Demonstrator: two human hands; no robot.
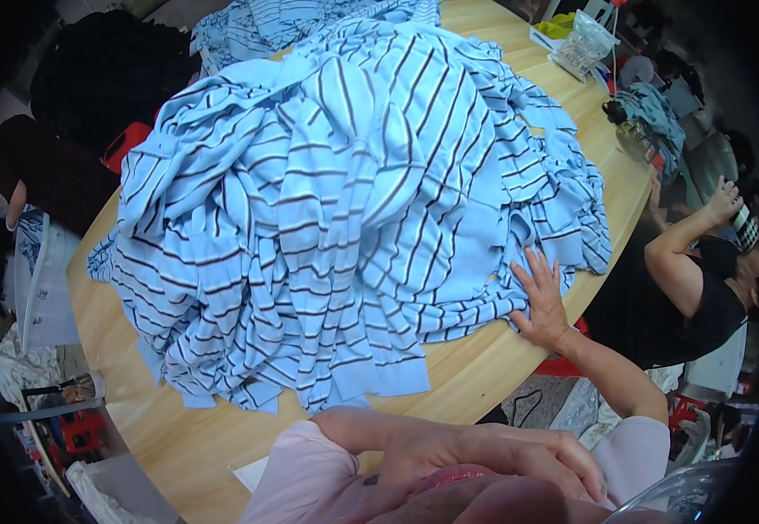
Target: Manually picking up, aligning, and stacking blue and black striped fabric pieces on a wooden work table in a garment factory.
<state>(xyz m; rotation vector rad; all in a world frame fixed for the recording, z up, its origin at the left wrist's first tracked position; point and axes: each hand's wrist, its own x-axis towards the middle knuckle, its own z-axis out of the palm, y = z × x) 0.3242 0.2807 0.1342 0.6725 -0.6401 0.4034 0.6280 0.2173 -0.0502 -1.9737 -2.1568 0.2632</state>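
A large heap of light blue knit garments with dark and white stripes lies tumbled across the table, sleeves and ribbed edges hanging loosely over one another. My right hand rests at the heap's right front edge. Its fingers are spread over the striped cloth and grip nothing. My left arm is folded across my body, away from the garments. At its end my left hand is bent near my right upper arm, fingers curled down close together; no object shows in it, though the fingertips are partly hidden.
The wooden table has a curved front edge. More patterned blue cloth lies at its far side. A clear plastic bag sits at the far right. A person in black is on the right, another in dark clothing on the left.
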